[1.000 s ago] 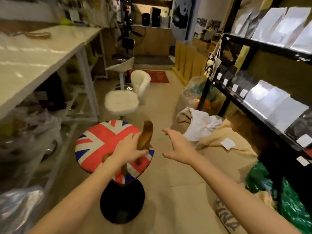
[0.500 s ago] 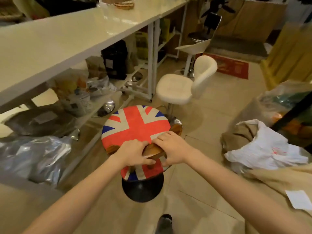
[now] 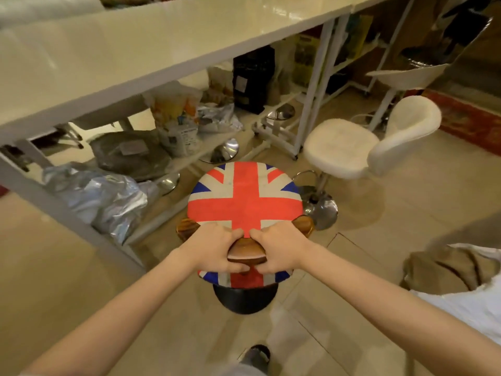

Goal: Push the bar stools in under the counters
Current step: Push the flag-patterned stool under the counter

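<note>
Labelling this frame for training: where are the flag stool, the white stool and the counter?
flag stool (image 3: 244,199): head view, seat's red cross.
white stool (image 3: 339,146): head view, seat cushion.
counter (image 3: 135,55): head view, bare top.

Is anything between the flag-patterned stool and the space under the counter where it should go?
Yes. The flag stool, held by the left hand and right hand, faces a low shelf under the counter, loaded with silver bags and a dark round bag. These crowd the gap ahead.

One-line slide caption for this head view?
Both hands, left hand and right hand, grip the flag-print stool's wooden backrest beside the white counter.
</note>
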The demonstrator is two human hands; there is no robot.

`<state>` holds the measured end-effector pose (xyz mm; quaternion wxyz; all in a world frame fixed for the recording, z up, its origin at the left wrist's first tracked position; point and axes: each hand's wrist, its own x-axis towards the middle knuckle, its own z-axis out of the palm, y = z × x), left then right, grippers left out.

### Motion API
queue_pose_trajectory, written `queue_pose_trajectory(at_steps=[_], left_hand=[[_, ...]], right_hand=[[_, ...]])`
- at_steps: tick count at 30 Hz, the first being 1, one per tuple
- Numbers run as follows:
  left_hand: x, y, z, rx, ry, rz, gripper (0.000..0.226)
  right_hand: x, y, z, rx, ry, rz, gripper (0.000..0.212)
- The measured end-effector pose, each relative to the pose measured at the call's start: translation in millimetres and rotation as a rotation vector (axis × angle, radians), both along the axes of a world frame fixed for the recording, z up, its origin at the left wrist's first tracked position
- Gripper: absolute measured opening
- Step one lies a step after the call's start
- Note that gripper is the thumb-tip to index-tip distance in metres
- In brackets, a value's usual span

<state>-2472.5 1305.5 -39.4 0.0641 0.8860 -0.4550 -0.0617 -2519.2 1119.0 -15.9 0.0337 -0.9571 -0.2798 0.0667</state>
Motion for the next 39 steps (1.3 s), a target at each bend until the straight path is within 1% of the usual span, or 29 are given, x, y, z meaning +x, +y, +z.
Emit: queue_pose_trajectory(at_steps=[4, 8, 13, 19, 29, 39], left_hand=[[-2, -4, 0, 0.056, -0.018, 0.091, 0.062], [-6, -11, 2, 0.076, -0.089, 0.129, 0.06], [-9, -20, 4, 0.07, -0.132, 0.164, 0.058], [2, -18, 8, 0.106, -0.107, 0.198, 0.058], [73, 1, 15, 0.128, -0.057, 0.249, 0.052], [173, 40, 12, 0.139, -0.037, 0.287, 0.056]], right_hand=[[0, -4, 4, -0.034, -0.023, 0.045, 0.049], [3, -8, 3, -0.089, -0.033, 0.074, 0.049], [10, -17, 4, -0.116, -0.04, 0.118, 0.051], [23, -15, 3, -0.09, -0.056, 0.135, 0.051], [101, 5, 3, -0.071, -0.074, 0.145, 0.052], [204, 44, 2, -0.071, -0.076, 0.165, 0.054]])
